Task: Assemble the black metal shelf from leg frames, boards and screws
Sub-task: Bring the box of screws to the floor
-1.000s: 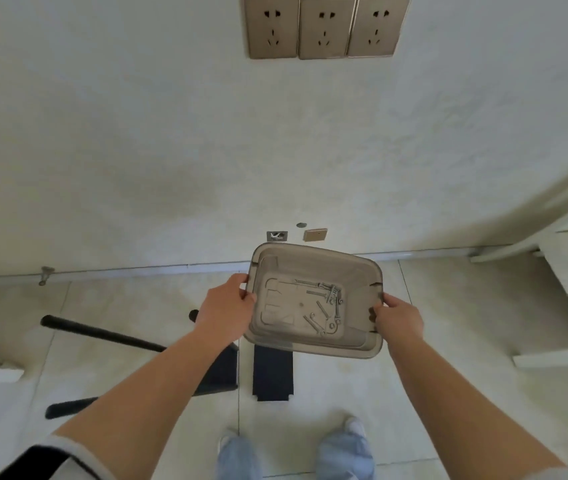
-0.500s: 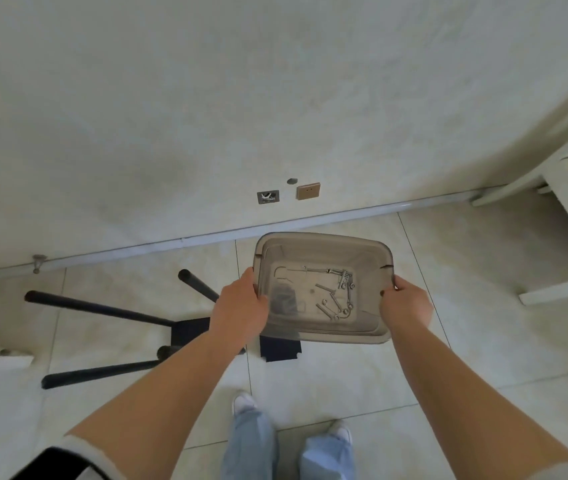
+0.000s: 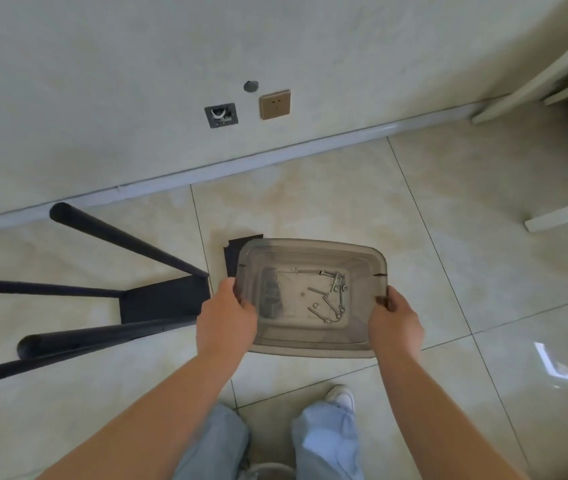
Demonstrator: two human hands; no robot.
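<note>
This looks like a room in a home or a plain office. It has a glossy floor of large beige tiles, a pale plastered wall with a light skirting board, a brass-coloured wall socket low down beside an open wiring box, and white furniture at the far right.
</note>
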